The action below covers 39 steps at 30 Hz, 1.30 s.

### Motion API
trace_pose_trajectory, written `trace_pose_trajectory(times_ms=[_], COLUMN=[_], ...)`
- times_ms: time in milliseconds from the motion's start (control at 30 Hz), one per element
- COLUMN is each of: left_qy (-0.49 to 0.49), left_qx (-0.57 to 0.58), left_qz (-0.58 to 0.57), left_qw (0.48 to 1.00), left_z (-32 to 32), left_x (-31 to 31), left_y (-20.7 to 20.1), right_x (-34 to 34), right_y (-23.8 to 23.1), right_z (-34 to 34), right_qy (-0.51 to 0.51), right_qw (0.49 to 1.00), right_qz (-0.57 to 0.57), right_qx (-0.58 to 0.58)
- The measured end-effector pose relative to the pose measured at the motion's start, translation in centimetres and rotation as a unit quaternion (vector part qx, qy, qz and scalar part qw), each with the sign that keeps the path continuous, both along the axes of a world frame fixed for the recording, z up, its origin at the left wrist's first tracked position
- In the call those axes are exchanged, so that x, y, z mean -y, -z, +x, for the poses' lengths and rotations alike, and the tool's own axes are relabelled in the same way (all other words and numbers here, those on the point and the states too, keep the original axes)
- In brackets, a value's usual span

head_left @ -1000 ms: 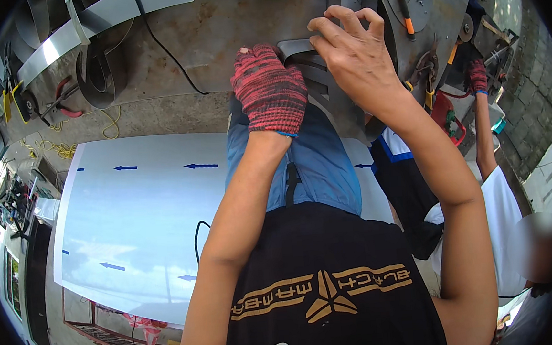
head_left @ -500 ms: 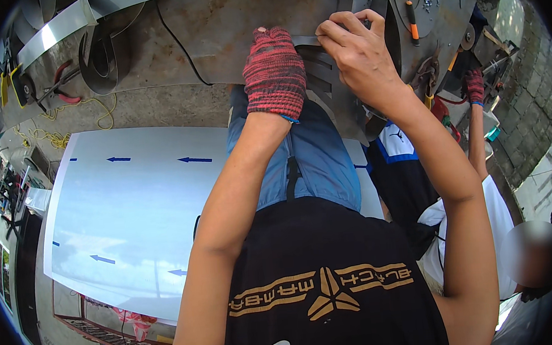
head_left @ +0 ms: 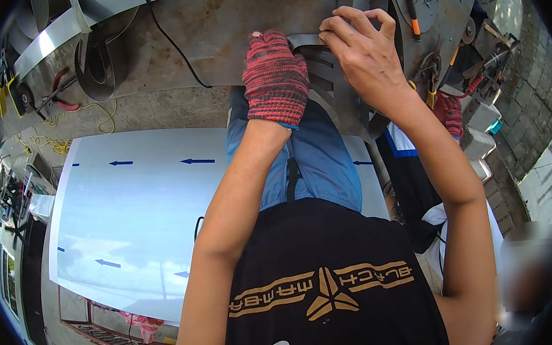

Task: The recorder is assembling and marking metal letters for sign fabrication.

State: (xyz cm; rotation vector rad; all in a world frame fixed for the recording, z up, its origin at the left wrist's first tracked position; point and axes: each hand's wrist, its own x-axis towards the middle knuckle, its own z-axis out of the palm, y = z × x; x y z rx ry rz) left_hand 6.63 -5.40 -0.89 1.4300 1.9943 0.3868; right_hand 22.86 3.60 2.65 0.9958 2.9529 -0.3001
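My left hand [head_left: 275, 80], in a red and black knit glove, is closed with its fingers curled away from view. My bare right hand [head_left: 365, 52] pinches one end of a curved, narrow metal strip [head_left: 308, 39] with thumb and index finger, the other fingers raised. The strip's other end runs to my gloved hand, whose grip on it is partly hidden. Just below lies a grey sheet-metal piece [head_left: 348, 102] with several cut strips along its left side, over my lap at the table edge.
The worn metal table [head_left: 214, 41] carries a black cable [head_left: 172, 43], an orange-handled screwdriver [head_left: 413, 17] and bent sheet-metal pieces [head_left: 94, 67]. A large white sheet [head_left: 142, 202] with blue arrows lies at left. At right, a co-worker's gloved hand [head_left: 451, 116] is close to my right forearm.
The strip between my hands shows more of an arch, and my left hand has shifted slightly down. The co-worker's gloved hand has moved down and left, nearer my right forearm.
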Motion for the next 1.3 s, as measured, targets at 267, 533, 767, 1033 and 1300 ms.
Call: trace_pose_trajectory(times_ms=[267, 533, 767, 1033, 1300], left_qy=[-0.03, -0.071, -0.101, -0.118, -0.104], left_qx=[-0.014, -0.017, -0.003, 0.007, 0.006], left_qz=[0.074, 0.004, 0.008, 0.035, 0.022], left_qw=[0.997, 0.997, 0.995, 0.992, 0.994], left_z=[0.5, 0.2, 0.5, 0.7, 0.4], left_x=[0.3, -1.2, -1.0, -0.8, -0.9], left_y=[0.2, -0.4, -0.5, -0.5, -0.6], right_x=[0.4, 1.0, 0.9, 0.9, 0.8], right_y=[0.6, 1.8, 1.9, 1.7, 1.6], right_z=[-0.2, -1.8, -2.0, -2.2, -2.3], right_qy=[0.036, 0.108, 0.118, 0.127, 0.12], right_qw=[0.999, 0.992, 0.991, 0.991, 0.992], right_qz=[0.005, 0.04, 0.03, 0.001, 0.009], right_qx=[-0.017, -0.052, -0.058, -0.034, -0.035])
